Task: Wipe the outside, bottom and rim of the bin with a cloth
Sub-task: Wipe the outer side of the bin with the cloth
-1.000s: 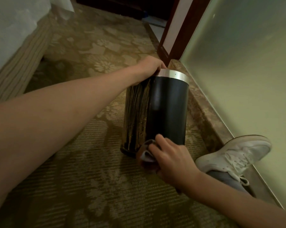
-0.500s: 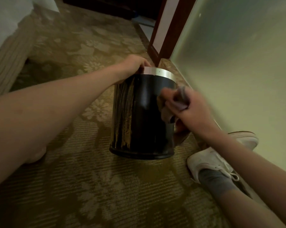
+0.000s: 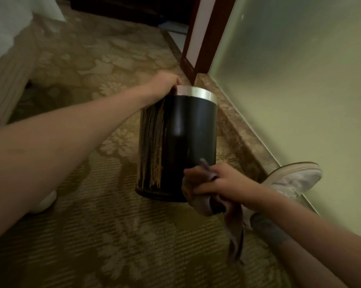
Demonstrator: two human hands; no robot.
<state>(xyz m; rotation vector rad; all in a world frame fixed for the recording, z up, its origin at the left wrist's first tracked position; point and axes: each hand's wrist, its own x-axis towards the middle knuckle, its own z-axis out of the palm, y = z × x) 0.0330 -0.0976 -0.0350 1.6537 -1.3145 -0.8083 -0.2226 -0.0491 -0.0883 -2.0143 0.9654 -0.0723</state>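
- The black bin [image 3: 187, 142] stands upright on the carpeted floor [image 3: 113, 235], close to the floor's right edge, where a stone ledge [image 3: 237, 129] runs along the wall [image 3: 300, 80].
- Up top, the left hand [image 3: 163, 84] is at the silver rim [image 3: 198, 92], its grip curled over the rim's far left side.
- Down low, the right hand [image 3: 223, 181] is at the bin's near right side by the base, its grip closed round a bunched grey cloth [image 3: 198, 202].
- A loose tail of the cloth hangs toward the carpet.
- The cloth meets the bin's lower wall; it is blurred, so how firmly it presses I cannot tell.
- A white shoe [image 3: 293, 179] lies right of the bin, by the ledge.
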